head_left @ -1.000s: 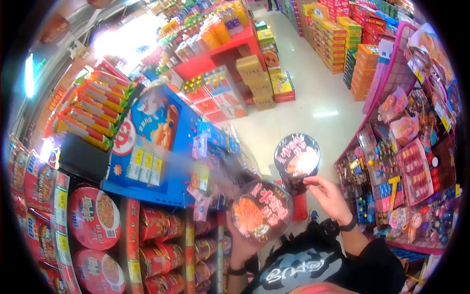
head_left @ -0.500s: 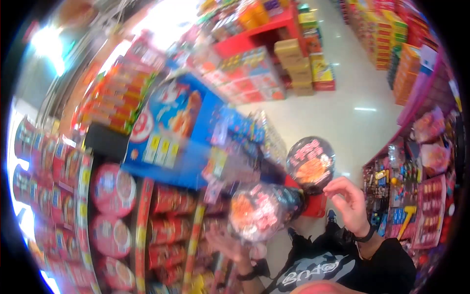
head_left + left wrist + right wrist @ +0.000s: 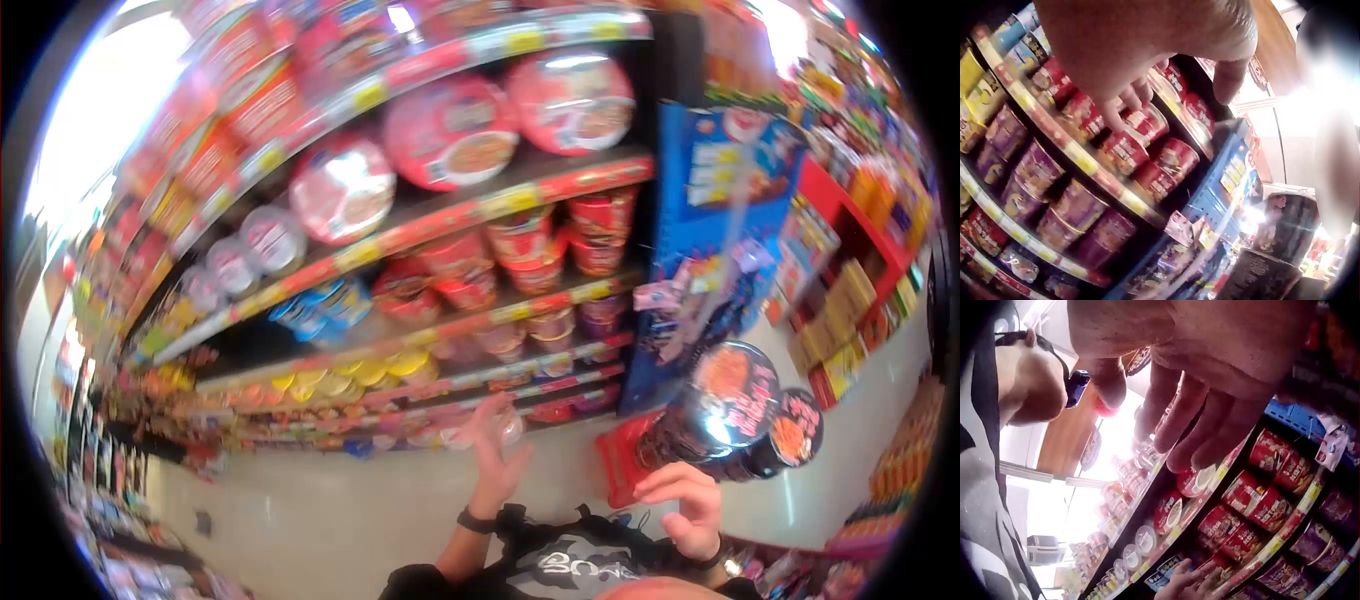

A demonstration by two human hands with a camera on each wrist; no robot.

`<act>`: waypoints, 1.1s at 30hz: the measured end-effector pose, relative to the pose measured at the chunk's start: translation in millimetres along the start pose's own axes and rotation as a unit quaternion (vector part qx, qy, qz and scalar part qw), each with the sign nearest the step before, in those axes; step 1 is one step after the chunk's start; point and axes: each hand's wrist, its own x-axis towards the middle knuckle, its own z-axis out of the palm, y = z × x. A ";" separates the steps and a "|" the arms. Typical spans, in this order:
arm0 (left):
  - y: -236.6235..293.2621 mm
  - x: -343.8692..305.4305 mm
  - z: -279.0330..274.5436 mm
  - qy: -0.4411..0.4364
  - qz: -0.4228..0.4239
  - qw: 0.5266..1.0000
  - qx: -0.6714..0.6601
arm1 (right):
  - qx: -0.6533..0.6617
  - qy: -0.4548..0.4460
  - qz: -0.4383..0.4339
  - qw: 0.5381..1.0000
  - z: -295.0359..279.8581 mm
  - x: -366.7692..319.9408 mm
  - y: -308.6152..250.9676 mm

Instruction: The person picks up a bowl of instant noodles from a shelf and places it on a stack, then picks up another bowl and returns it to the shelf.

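Observation:
My left hand (image 3: 495, 445) is raised with its fingers spread and holds nothing; it reaches toward the low shelves of instant noodle cups (image 3: 520, 240). The left wrist view shows the left hand (image 3: 1129, 50) empty above red and purple cups (image 3: 1122, 150). Two black noodle bowls, one large (image 3: 733, 392) and one smaller (image 3: 797, 428), sit close together at the right above a red crate (image 3: 620, 465). My right hand (image 3: 685, 500) hovers just below them with loosely bent fingers. In the right wrist view the right hand (image 3: 1210, 394) holds nothing. What supports the bowls is unclear.
Tall shelves (image 3: 450, 215) packed with noodle bowls and cups fill the view ahead. A blue display stand (image 3: 700, 200) ends the shelf row on the right. Pale floor (image 3: 330, 510) runs along the shelf foot. More stacked goods (image 3: 860, 260) line the far right.
The view has swung left onto the shelves. My left hand no longer holds its black bowl and is lifted empty. Both bowls now sit together above my right hand.

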 end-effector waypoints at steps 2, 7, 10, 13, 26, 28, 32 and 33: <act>0.6 -12.5 -28.6 0.028 -0.008 0.999 0.015 | -0.029 -0.034 0.002 0.999 21.8 13.6 3.2; 9.0 -23.0 -84.8 0.087 -0.057 0.994 -0.023 | 0.007 -0.036 0.073 0.997 77.4 38.9 23.1; 7.9 -31.9 -115.4 0.109 -0.050 0.993 -0.017 | -0.003 -0.074 0.086 0.994 102.7 49.6 34.4; 10.4 -43.9 -140.0 0.125 -0.072 0.990 -0.004 | -0.059 -0.102 0.081 0.990 124.4 56.1 41.1; 10.0 -137.1 -224.0 -0.334 -0.351 0.788 0.380 | -0.083 -0.269 0.087 0.956 249.4 70.5 81.9; 22.9 -148.1 -238.2 -0.362 -0.431 0.746 0.356 | -0.062 -0.285 0.086 0.952 272.2 67.6 95.7; 24.9 -195.9 -270.4 -0.235 -0.375 0.794 0.417 | -0.039 -0.334 0.076 0.939 319.2 72.9 105.6; 26.3 -204.3 -275.7 -0.204 -0.380 0.798 0.421 | -0.030 -0.357 0.079 0.930 326.6 74.6 107.3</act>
